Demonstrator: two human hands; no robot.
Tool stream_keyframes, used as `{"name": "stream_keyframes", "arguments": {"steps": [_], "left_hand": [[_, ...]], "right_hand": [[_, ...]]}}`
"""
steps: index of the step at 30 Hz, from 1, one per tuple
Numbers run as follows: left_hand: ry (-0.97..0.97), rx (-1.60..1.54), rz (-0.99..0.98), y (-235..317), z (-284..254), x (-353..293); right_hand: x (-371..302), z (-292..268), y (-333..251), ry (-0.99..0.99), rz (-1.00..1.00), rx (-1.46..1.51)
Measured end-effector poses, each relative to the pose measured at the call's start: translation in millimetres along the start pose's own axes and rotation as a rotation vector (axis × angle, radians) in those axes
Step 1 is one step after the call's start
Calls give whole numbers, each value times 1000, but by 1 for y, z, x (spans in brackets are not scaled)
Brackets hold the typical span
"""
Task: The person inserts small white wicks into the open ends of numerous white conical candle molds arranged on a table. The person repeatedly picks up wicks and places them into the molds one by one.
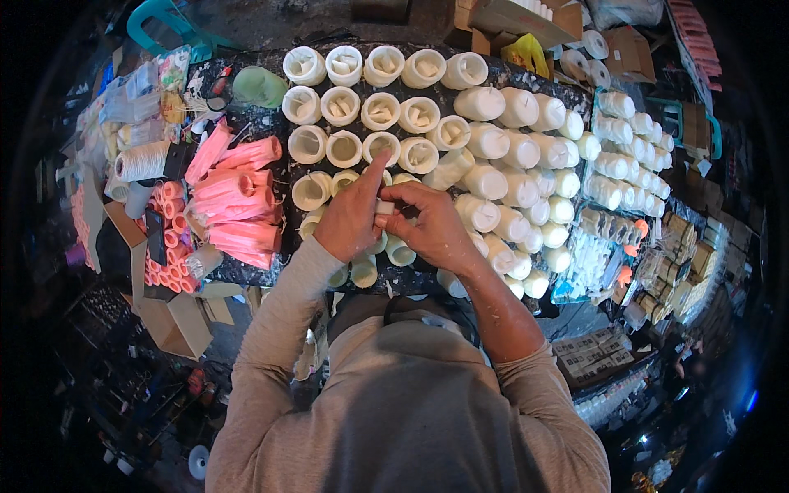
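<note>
Over the near middle of the dark table, my two hands meet around a small white block [384, 208]. My right hand [427, 220] pinches the block between thumb and fingers. My left hand [349, 220] is pressed against it from the other side, its index finger stretched forward and its other fingers mostly hidden. Beneath and beyond them stand rows of white open-topped cups [385, 66], many with pale wedge-like pieces inside. Just right of my hands, several rows of white pillar candles [485, 181] lie on their sides or tilted, short wicks showing on some.
Pink tube-like pieces [238, 205] are heaped on the left, near a spool of white string [141, 163] and an open cardboard box [168, 316]. A green plastic bag [259, 86] lies at the far left. More white candles [612, 166] are stacked farther right. A teal chair [168, 25] stands behind.
</note>
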State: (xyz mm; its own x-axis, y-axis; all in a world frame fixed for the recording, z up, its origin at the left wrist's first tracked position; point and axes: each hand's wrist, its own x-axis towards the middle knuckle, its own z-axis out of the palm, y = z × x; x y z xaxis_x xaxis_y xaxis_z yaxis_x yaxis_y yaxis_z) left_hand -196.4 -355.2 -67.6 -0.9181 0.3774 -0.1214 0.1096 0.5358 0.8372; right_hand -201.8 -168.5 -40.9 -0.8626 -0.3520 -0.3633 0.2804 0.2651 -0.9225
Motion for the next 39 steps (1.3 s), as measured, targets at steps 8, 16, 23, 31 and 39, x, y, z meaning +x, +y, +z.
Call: {"name": "stream_keyframes", "arguments": {"steps": [8,16,23,31,39], "left_hand": [[191,341,237,-39,-22,60],[119,544,303,-59,-3,61],[230,550,293,-56,2,47],[244,522,267,-96,15,49],[352,672,329,-45,7,33]], "right_hand": [[11,-9,14,443,-122,-280],[41,-17,20,484,-295,-387],[60,0,20,313,-422,-686],[-26,-31,-3,435,-283,-511],[-250,-168,133,1089,102,-512]]}}
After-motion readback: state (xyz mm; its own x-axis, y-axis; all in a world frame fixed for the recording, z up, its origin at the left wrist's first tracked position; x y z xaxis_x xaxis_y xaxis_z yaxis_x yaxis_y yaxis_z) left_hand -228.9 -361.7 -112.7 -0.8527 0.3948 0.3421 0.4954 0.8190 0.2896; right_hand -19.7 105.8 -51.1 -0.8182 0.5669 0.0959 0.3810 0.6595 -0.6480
